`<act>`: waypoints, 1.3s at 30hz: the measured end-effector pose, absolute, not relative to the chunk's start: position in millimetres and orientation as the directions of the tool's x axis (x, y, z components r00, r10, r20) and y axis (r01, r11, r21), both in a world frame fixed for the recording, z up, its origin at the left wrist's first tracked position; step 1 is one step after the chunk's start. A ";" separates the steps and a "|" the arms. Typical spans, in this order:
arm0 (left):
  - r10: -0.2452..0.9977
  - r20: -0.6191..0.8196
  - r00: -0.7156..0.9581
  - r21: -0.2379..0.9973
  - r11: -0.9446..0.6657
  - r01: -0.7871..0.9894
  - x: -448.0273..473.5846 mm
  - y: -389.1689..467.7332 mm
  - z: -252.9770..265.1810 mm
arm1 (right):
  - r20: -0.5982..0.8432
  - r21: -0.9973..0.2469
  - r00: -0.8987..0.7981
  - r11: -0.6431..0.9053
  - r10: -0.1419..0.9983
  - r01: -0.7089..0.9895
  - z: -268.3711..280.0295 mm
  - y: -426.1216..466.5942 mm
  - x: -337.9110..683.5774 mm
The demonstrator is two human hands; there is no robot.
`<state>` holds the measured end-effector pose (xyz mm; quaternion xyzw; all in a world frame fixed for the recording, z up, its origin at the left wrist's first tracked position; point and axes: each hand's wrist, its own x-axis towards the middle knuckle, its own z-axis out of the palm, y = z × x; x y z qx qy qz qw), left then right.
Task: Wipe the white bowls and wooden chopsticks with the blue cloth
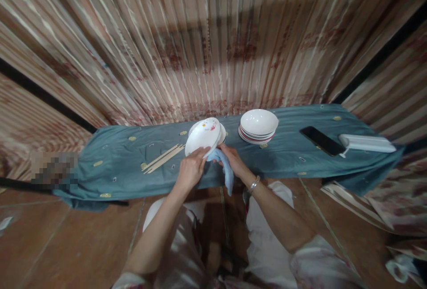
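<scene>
A white plate (200,137) with a small flower print is held tilted above the table, its inner face toward me. My left hand (192,166) is closed on its lower left rim. On the right side, my right hand (232,160) is closed around a light blue cloth (227,170), which touches the plate's lower edge and hangs down in front. Behind the held plate, more white dishes (223,134) show partly; the rest of them is hidden. A pair or more of light wooden chopsticks (164,159) lies to the left of my left hand.
To the right stands a stack of white bowls (259,123), some with red rims. Farther right lie a black phone (322,141) and a long white object (368,143). A green cloth covers the narrow table (126,164). Striped curtains (207,49) hang close behind it.
</scene>
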<state>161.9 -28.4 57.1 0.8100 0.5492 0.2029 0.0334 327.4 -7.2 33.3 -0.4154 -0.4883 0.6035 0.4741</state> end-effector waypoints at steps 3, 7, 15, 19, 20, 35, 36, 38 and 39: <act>0.919 0.211 0.334 0.210 -0.376 0.902 166.2 -20.5 54.4 | -0.029 -0.989 -0.160 -0.052 0.987 -0.137 28.8 0.1 323.0; 0.924 0.154 0.349 0.152 -0.372 0.916 170.0 -8.4 50.2 | -0.054 -0.987 -0.096 -0.068 0.994 -0.148 19.9 9.7 316.4; 0.905 0.165 0.391 0.121 -0.412 0.903 173.2 12.1 38.6 | -0.191 -0.962 -0.008 -0.189 0.982 -0.200 14.4 22.6 310.7; 0.899 0.176 0.401 0.135 -0.426 0.895 173.3 19.1 33.8 | -0.242 -0.945 0.005 -0.235 0.970 -0.226 14.6 27.8 307.3; 0.896 0.180 0.406 0.140 -0.432 0.891 173.1 20.6 32.5 | -0.258 -0.940 0.001 -0.251 0.966 -0.233 14.0 28.9 306.6; 0.891 0.201 0.406 0.208 -0.444 0.872 172.1 35.4 20.6 | -0.263 -0.940 -0.038 -0.265 0.964 -0.214 5.0 38.9 308.3; 0.894 0.194 0.403 0.206 -0.439 0.874 172.2 35.7 21.3 | -0.246 -0.953 -0.034 -0.248 0.969 -0.177 4.4 40.0 309.9; 0.899 0.178 0.401 0.199 -0.432 0.879 172.6 36.4 23.2 | -0.232 -0.966 -0.022 -0.233 0.972 -0.111 4.2 41.6 312.8; 0.900 0.169 0.401 0.197 -0.429 0.881 172.8 36.8 24.0 | -0.238 -0.966 -0.022 -0.239 0.971 -0.097 4.6 42.0 313.8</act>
